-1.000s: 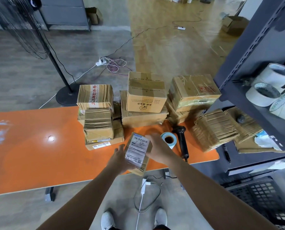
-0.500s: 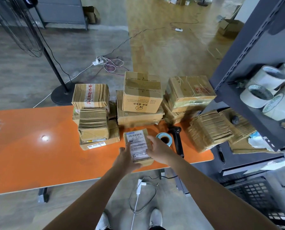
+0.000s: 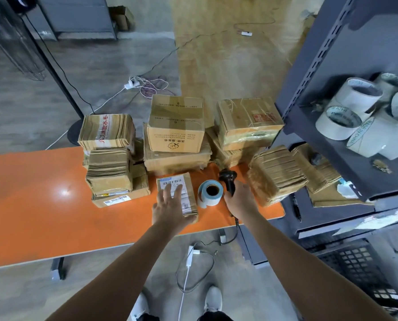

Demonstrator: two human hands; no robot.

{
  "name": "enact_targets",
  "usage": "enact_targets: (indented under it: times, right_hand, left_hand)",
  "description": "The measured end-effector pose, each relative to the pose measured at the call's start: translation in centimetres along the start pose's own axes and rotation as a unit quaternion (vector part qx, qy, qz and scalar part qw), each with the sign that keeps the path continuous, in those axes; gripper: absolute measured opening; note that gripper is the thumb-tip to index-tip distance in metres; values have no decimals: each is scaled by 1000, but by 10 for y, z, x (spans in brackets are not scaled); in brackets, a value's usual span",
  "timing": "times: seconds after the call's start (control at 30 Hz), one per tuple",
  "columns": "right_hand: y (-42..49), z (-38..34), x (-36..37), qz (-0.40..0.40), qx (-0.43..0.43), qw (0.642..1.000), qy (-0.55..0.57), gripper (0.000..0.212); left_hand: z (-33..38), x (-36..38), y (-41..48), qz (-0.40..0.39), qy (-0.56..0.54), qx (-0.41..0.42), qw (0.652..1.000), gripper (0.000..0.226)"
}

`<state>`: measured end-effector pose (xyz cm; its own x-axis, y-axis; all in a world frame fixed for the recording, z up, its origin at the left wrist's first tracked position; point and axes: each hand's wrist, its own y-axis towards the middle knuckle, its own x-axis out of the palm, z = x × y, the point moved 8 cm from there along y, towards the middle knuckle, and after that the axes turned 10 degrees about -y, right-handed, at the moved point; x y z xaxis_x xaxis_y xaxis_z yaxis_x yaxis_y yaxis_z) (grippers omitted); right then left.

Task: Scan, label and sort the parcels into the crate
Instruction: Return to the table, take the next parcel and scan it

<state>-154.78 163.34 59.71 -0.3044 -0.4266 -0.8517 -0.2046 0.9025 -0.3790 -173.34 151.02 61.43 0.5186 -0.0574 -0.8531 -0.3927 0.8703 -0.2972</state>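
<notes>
My left hand [image 3: 170,205] lies flat, fingers spread, on the labelled parcel [image 3: 189,200] near the bench [image 3: 42,216] edge; my right hand [image 3: 239,200] grips the black scanner [image 3: 228,179]. Shelf tape rolls [image 3: 339,119] read "MADE IN CHINA".

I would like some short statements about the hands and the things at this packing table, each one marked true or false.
1. The left hand lies flat on the labelled parcel. True.
2. The right hand holds the label roll. False: it grips the barcode scanner, and the roll sits untouched on the orange table.
3. The labelled parcel is already in the crate. False: it lies on the orange table, and the crate stands on the floor at lower right.
4. The label roll sits between the labelled parcel and the barcode scanner. True.
</notes>
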Motion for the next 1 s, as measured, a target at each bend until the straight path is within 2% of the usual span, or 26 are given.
enact_targets:
  times: [0.1,0.23,0.37,0.57,0.8,0.9,1.0]
  right_hand:
    - [18,14,16,-48,12,998,46,40]
    - [30,12,19,-95,-1,994,47,36]
    - [38,13,21,-122,17,990,66,42]
    - [33,9,14,-77,43,988,127,15]
    - [-9,-24,-36,-30,66,967,245,12]
    - [-31,-50,-42,-52,64,966,246,24]
    - [-55,-78,-38,-89,65,964,241,27]
  left_hand:
    - [6,-1,-2,6,-5,-14,1000,106]
    - [5,-5,-8,20,-7,-41,999,110]
    - [-1,-10,-14,33,-7,-50,998,110]
    - [-7,-19,-16,33,-2,-36,999,110]
    - [-24,-23,-6,2,-21,-14,1000,111]
    - [-31,-25,-2,-21,-13,1,1000,112]
    - [-35,-28,0,-35,-6,20,999,112]
